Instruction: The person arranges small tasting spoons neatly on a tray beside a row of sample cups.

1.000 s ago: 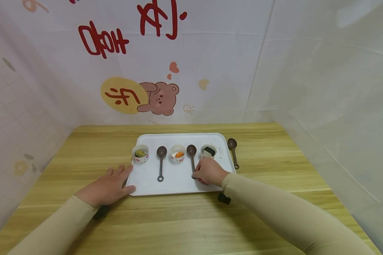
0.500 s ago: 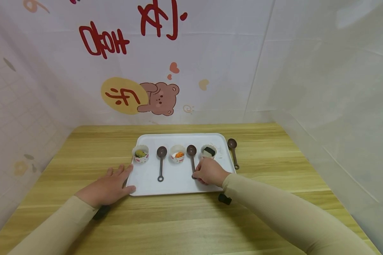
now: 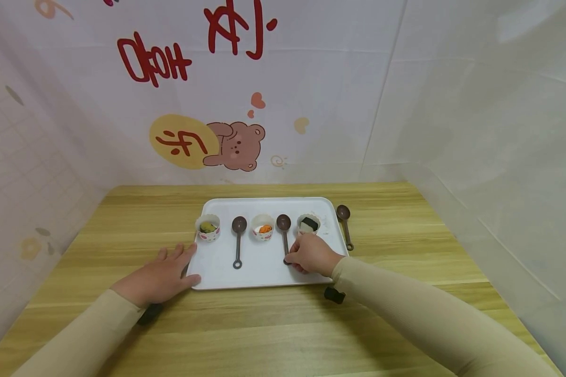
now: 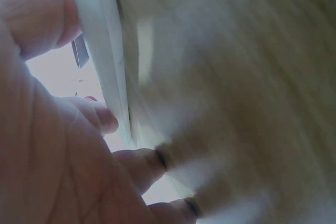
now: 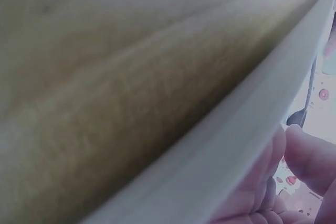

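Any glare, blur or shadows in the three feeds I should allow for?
Head: fairly clear, with soft shadows on the yellowish wood-grain table. Left wrist: table blurred, whitish glare beyond the bare left hand. Right wrist: table blurred, dark shadow along the white rectangular tray, purplish cast on the bare right hand.

A smooth white tray [image 3: 264, 275], plastic by its soft sheen, lies on a matt wood-grain counter [image 3: 273, 332], with smooth, faintly glossy plastic-looking brown spoons [image 3: 283, 224] on it and beside its right edge, printed paper-like cups [image 3: 262, 235] near its far edge, and creased cloth-like sheeting [image 3: 320, 73] behind the counter.
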Motion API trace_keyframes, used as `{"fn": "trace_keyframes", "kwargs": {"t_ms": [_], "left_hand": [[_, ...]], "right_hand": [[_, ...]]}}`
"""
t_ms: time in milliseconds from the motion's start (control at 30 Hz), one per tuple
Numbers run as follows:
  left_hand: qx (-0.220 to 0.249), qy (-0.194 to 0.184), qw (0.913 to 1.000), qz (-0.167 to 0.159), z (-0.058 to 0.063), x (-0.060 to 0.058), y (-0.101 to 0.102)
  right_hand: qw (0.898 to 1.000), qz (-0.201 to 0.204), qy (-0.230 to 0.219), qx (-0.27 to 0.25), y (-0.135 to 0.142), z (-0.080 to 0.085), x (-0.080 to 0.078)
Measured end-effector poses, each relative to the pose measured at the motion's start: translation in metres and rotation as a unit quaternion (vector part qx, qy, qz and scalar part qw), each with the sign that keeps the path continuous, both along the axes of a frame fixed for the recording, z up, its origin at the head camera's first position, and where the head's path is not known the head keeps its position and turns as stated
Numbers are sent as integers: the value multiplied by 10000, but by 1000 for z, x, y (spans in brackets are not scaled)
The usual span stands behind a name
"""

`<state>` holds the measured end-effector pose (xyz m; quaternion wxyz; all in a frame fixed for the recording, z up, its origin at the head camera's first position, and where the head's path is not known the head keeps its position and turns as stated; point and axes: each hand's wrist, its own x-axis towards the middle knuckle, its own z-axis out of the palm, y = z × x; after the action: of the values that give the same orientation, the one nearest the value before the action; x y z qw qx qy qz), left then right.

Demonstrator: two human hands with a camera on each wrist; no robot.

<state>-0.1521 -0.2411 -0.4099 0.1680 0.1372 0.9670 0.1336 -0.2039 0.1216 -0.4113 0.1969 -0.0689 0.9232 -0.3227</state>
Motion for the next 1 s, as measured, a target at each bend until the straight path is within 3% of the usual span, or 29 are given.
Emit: {"fn": "trace_keyframes", "kwargs": {"t_ms": [233,633,1000], "left_hand": [[-16,-17,10000,13,-1,0,0],[-30,-60,10000,28,0,0,0],[-24,-65,10000,41,1,0,0]], "right_hand": [[9999,15,103,63,2,6,4],[9934,80,1090,344,6,16,7],[9778,67,1986,659,21,26,6]]}}
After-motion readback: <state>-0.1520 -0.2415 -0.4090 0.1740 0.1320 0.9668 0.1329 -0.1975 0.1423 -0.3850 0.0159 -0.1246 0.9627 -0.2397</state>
